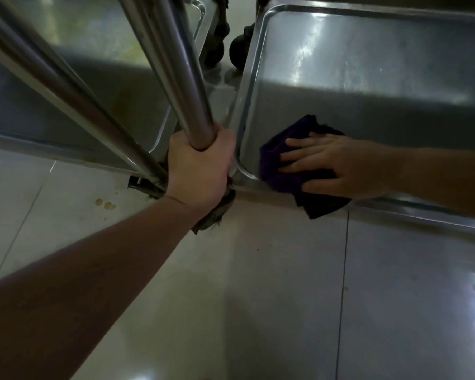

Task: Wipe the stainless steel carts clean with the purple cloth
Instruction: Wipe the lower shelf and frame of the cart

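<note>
I look down at the bottom shelves of two stainless steel carts. The right cart's shelf (368, 86) is a shallow tray with a raised rim. A folded purple cloth (279, 163) lies on its near left corner and hangs over the front rim. My right hand (337, 167) presses flat on the cloth with straight fingers. My left hand (200, 171) grips the upright steel post (176, 78) at that corner, fingers curled round it. The left cart's shelf (80, 86) lies beyond two more slanting posts.
Black caster wheels (231, 42) stand between the carts at the back. A caster (140, 185) shows under the left cart's corner. The pale tiled floor (258, 283) fills the foreground, with small yellowish spots (106, 204) left of my left wrist.
</note>
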A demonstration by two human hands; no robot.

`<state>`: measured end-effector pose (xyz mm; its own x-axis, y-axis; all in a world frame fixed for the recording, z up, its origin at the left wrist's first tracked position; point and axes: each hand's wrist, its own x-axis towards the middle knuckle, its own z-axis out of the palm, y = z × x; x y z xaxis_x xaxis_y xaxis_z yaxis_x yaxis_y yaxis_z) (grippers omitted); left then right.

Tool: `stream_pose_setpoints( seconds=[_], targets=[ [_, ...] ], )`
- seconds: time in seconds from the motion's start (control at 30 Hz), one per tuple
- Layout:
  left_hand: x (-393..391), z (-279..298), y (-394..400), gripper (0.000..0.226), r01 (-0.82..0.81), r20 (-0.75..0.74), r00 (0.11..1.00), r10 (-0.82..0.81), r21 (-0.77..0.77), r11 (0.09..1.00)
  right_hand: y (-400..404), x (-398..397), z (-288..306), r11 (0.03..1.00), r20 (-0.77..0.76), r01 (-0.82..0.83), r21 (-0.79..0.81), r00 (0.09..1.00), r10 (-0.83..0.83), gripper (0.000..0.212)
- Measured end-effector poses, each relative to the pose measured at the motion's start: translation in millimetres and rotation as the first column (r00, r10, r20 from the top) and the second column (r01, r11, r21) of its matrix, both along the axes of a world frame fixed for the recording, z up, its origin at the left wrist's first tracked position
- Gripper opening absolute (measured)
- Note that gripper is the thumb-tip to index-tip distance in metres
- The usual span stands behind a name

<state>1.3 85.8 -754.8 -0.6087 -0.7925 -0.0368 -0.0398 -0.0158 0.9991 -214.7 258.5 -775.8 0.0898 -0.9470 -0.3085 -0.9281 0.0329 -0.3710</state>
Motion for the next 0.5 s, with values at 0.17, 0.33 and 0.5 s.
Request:
stream_pose_setpoints(
  seconds=[0.17,0.33,0.5],
  targets=[
    [1,-2,-2,0.027,-0.016,0.000,1.000,0.016,0.010,1.000,-46,-10,-22,0.858,-0.099,0.497,-0.130,0.854,-0.510,0.071],
    [-2,-3,-2,0.025,-0.029,-0.021,0.999,0.029,-0.032,0.999,-139,29,-27,0.645,-0.084,0.756,-0.115,0.639,-0.764,0.071],
    [0,-2,-7,0.025,0.024,0.005,1.000,-0.023,-0.038,0.999,-128,89,-28,0.824,-0.010,0.547,-0.150,0.832,-0.554,0.071]
  ],
)
